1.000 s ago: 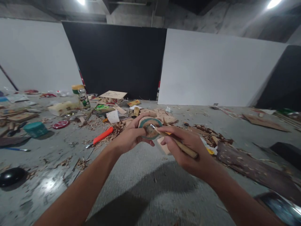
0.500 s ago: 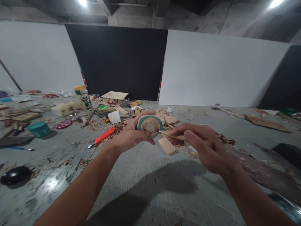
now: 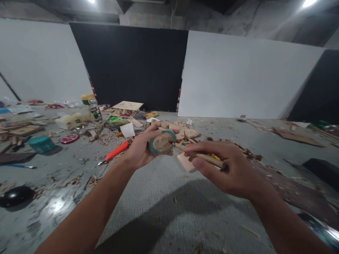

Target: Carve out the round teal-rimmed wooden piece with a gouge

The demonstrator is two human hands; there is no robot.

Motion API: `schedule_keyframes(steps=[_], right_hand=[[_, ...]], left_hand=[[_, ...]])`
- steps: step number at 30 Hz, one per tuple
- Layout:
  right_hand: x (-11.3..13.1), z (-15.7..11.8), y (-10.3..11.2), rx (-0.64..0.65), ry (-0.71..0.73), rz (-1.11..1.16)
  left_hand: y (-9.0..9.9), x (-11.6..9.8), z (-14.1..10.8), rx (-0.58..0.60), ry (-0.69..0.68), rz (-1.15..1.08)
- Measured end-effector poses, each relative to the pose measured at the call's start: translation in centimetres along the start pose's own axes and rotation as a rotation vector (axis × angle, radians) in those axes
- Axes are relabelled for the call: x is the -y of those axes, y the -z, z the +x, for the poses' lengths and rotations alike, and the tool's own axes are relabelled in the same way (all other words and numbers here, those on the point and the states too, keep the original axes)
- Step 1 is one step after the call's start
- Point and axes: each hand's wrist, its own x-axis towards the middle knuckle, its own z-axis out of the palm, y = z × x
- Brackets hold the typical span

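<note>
My left hand (image 3: 143, 144) is closed around a round wooden piece (image 3: 162, 142) with a teal rim and a rough, tan carved middle. The piece is tilted, its carved face toward me. In my right hand (image 3: 225, 165) is a wood carving tool (image 3: 209, 159) with a pale wooden handle, gripped between thumb and fingers. Its small metal tip meets the right edge of the carved face; whether it cuts in I cannot tell. A pale wooden block (image 3: 185, 161) lies on the floor just beneath, partly hidden by my right hand.
An orange utility knife (image 3: 116, 151) lies left of my left hand among wood shavings. Farther left are a teal jar (image 3: 41, 144), a red lid (image 3: 69, 138) and a black rounded object (image 3: 16, 197). A yellow-topped bottle (image 3: 91, 107) stands behind, near wooden boards (image 3: 128, 105).
The round piece has turned and shifted slightly left in my left hand. My right hand has tilted with the carving tool, showing more of its handle end.
</note>
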Motion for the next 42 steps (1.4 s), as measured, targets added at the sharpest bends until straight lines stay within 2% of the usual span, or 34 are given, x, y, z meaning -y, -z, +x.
schedule_keyframes(steps=[4,6,12,15,21,29,35,37,40,42], right_hand=[[0.2,-0.1,0.1,0.053,-0.059,-0.046],[-0.2,-0.1,-0.1,0.034,-0.088,-0.099],[-1.0,-0.1,-1.4,0.053,-0.093,-0.274],[-0.7,0.0,-2.1,0.025,-0.080,-0.312],[-0.3,0.0,-3.4,0.003,-0.076,-0.215],[-0.9,-0.3,-6.3,-0.137,-0.156,0.028],[-1.2,-0.8,-7.0,-0.130,-0.108,-0.119],[-1.3,-0.7,-7.1,-0.144,-0.195,0.015],[-1.5,-0.3,-7.2,-0.095,-0.405,0.496],[-1.7,0.1,-6.9,-0.053,-0.485,0.740]], left_hand=[[-0.3,-0.3,0.1,-0.080,-0.047,-0.047],[-0.6,-0.5,0.1,-0.110,-0.062,-0.060],[-0.5,-0.6,0.2,-0.060,-0.071,-0.118],[-0.4,-0.4,0.3,-0.084,-0.093,-0.131],[-1.2,-0.1,0.4,-0.220,-0.193,-0.139],[-1.5,1.0,0.8,-0.281,-0.266,-0.084],[-1.8,1.7,1.1,-0.315,-0.270,-0.037],[-1.9,1.8,1.1,-0.317,-0.273,-0.040],[-2.0,1.5,1.2,-0.332,-0.278,-0.077],[-2.0,1.0,1.1,-0.333,-0.265,-0.119]])
